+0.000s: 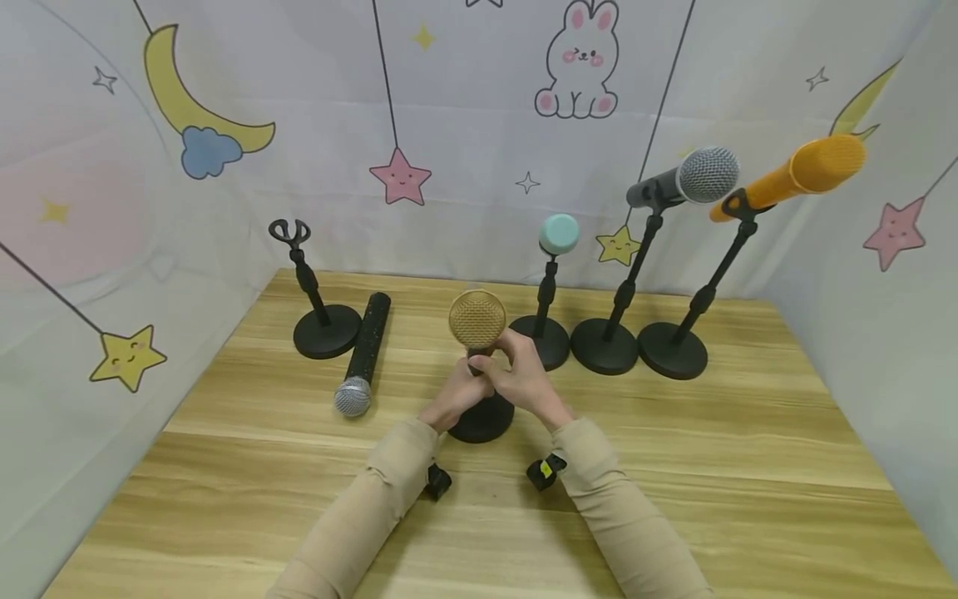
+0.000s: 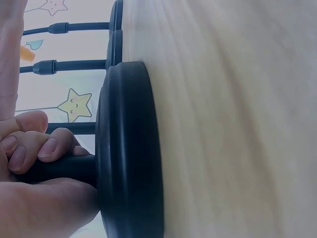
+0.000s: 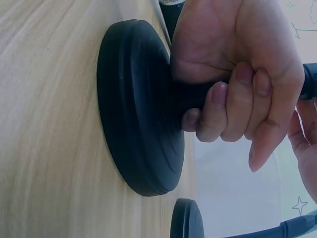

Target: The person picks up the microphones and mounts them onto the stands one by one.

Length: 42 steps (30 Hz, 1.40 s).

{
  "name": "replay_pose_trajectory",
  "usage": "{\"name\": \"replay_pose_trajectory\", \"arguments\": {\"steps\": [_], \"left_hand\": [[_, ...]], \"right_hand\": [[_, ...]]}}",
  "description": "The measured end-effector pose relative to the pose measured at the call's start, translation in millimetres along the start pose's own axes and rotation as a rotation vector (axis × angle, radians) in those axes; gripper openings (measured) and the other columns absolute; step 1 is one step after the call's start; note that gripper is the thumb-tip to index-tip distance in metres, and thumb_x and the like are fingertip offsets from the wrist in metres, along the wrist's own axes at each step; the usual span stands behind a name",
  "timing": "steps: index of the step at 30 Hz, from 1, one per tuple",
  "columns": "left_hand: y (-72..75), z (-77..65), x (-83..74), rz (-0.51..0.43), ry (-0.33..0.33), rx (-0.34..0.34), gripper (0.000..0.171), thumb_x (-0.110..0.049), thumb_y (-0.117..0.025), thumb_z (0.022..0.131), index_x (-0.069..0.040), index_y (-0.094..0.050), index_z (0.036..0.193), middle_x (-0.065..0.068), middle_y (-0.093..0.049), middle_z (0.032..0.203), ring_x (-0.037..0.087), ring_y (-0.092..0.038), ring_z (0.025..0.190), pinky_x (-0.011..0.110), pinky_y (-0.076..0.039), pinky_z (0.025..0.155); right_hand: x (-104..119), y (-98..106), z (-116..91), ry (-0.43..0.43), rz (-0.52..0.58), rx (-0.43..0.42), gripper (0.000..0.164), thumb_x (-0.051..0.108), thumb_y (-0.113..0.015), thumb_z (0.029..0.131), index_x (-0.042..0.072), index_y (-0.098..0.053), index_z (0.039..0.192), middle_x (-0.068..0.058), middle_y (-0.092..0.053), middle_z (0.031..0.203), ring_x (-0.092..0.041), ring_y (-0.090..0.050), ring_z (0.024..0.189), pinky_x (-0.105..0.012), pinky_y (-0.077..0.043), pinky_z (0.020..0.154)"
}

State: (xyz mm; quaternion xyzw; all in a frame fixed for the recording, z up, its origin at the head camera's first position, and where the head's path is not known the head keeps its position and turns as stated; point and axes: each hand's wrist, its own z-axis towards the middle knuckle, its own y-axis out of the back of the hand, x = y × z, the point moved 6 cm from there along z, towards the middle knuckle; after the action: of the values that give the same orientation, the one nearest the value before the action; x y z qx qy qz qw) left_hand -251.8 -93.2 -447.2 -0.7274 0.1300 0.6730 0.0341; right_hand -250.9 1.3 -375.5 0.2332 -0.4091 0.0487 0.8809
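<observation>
A gold mesh microphone head [image 1: 477,319] tops a black desk microphone stand [image 1: 481,419] in the middle of the table. My left hand [image 1: 458,391] grips the stand's short pole above its round base [image 2: 130,148], fingers wrapped round it in both wrist views. My right hand [image 1: 524,374] holds the upper part of the stand just below the gold head, thumb across the front. At the right wrist view's edge, right-hand fingers [image 3: 307,148] show beside the dark upper joint [image 3: 310,82]. The base stands flat on the wood.
To the left lie a black microphone [image 1: 367,341] with a silver head and an upright stand with an unfilled clip [image 1: 323,324]. Behind at right stand a mint-topped microphone [image 1: 559,235], a grey microphone [image 1: 703,176] and an orange one [image 1: 816,166] on stands. A printed curtain [image 1: 479,208] hangs behind.
</observation>
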Motion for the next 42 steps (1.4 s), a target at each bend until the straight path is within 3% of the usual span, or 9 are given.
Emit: {"name": "replay_pose_trajectory", "arguments": {"steps": [13,17,19,21,23,25,28,32,42], "left_hand": [[-0.6,-2.5,-2.6,0.03,-0.001,0.009,0.031,-0.009,-0.048,0.09,-0.017,-0.035,0.063,-0.007,-0.032,0.057,0.012,-0.03,0.057,0.029,-0.031,0.064],[1.7,-3.9,-7.0,0.092,-0.055,0.074,0.032,-0.012,-0.046,0.098,-0.012,-0.041,0.067,-0.002,-0.04,0.061,0.016,-0.036,0.061,0.029,-0.036,0.069],[4.2,-6.0,-9.5,0.149,-0.098,0.131,0.03,-0.014,-0.045,0.104,-0.007,-0.05,0.075,0.005,-0.053,0.072,0.02,-0.049,0.07,0.032,-0.045,0.077],[7.4,-9.8,-12.9,0.207,-0.152,0.203,0.022,-0.016,-0.045,0.107,-0.001,-0.061,0.101,0.012,-0.067,0.1,0.025,-0.063,0.095,0.039,-0.051,0.094],[11.0,-14.3,-17.7,0.265,-0.218,0.258,0.028,-0.015,-0.048,0.107,0.002,-0.057,0.128,0.019,-0.064,0.128,0.032,-0.062,0.12,0.047,-0.049,0.106],[15.6,-18.7,-21.7,0.333,-0.276,0.27,0.035,-0.014,-0.052,0.106,0.003,-0.051,0.137,0.022,-0.06,0.135,0.034,-0.061,0.125,0.047,-0.05,0.106],[20.5,-22.5,-24.8,0.467,-0.333,0.235,0.024,-0.013,-0.059,0.102,0.002,-0.059,0.121,0.02,-0.069,0.113,0.025,-0.068,0.101,0.036,-0.055,0.09],[23.0,-24.4,-24.1,0.616,-0.333,0.166,0.013,-0.015,-0.064,0.1,-0.003,-0.067,0.102,0.011,-0.072,0.088,0.009,-0.061,0.077,0.023,-0.05,0.072],[29.9,-10.4,-28.3,0.654,-0.352,-0.07,0.01,-0.011,-0.073,0.092,-0.001,-0.075,0.093,0.013,-0.077,0.087,0.026,-0.074,0.086,0.034,-0.057,0.075]], "right_hand": [[2,1,-4,0.003,-0.008,-0.008,0.018,-0.003,-0.066,0.094,-0.003,-0.066,0.112,-0.021,-0.07,0.105,-0.027,-0.067,0.087,-0.033,-0.055,0.08],[1,2,-4,-0.013,-0.013,0.004,0.02,-0.001,-0.066,0.094,-0.002,-0.068,0.114,-0.02,-0.071,0.109,-0.029,-0.068,0.092,-0.036,-0.056,0.083],[0,3,-6,-0.036,-0.015,0.013,0.022,0.002,-0.067,0.095,0.0,-0.068,0.116,-0.018,-0.071,0.112,-0.029,-0.068,0.097,-0.038,-0.056,0.086],[-3,5,-8,-0.064,-0.009,0.021,0.023,0.004,-0.067,0.095,0.002,-0.068,0.118,-0.017,-0.071,0.115,-0.029,-0.068,0.102,-0.041,-0.056,0.089],[-6,9,-11,-0.089,-0.001,0.019,0.023,0.005,-0.067,0.095,0.004,-0.068,0.119,-0.016,-0.071,0.116,-0.029,-0.068,0.104,-0.043,-0.056,0.091],[-10,14,-15,-0.106,0.015,0.015,0.025,0.005,-0.066,0.096,0.005,-0.068,0.121,-0.016,-0.07,0.118,-0.029,-0.067,0.106,-0.043,-0.056,0.091],[-14,23,-20,-0.135,0.025,0.006,0.026,0.005,-0.065,0.097,0.006,-0.067,0.123,-0.015,-0.07,0.12,-0.03,-0.068,0.107,-0.042,-0.055,0.092],[-19,29,-25,-0.192,0.005,0.031,0.028,0.009,-0.065,0.098,0.006,-0.067,0.125,-0.014,-0.07,0.124,-0.029,-0.068,0.109,-0.039,-0.055,0.092],[-28,45,-42,-0.226,-0.034,0.038,0.024,0.01,-0.064,0.099,0.005,-0.068,0.122,-0.017,-0.071,0.121,-0.027,-0.069,0.103,-0.038,-0.054,0.092]]}}
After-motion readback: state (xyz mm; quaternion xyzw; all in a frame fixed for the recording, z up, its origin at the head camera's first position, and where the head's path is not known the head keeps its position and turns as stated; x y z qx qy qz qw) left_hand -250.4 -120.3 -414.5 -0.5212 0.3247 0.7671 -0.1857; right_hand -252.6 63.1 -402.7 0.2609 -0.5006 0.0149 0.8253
